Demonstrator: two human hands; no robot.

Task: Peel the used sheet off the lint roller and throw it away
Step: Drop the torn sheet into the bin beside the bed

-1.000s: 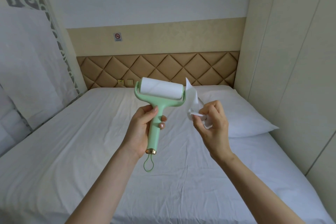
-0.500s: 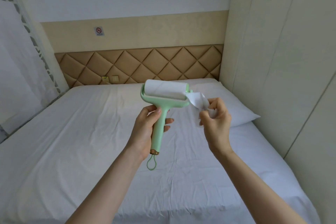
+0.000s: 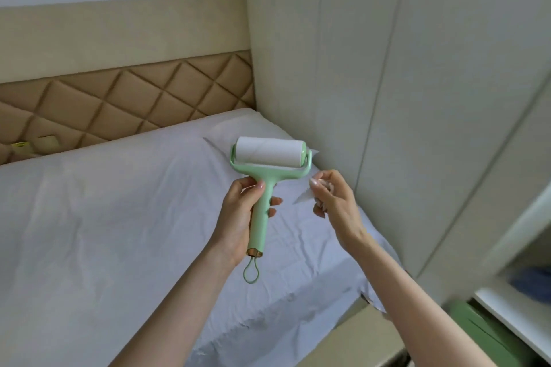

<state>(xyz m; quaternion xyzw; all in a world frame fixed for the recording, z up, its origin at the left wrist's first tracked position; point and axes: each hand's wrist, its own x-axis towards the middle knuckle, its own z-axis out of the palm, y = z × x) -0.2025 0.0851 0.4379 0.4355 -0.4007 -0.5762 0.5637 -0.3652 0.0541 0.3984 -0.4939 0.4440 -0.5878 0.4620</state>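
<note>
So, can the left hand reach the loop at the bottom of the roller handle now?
Probably not as things stand: the left hand is wrapped around the handle, and the loop hangs free below it. Nothing blocks the loop, but the hand must let go first.

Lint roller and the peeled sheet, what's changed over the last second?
The view swung right, toward the wall panels. The right hand gathered the peeled sheet from an open flap beside the roll into a crumpled wad. The left hand still grips the upright lint roller by its handle, over the bed.
</note>
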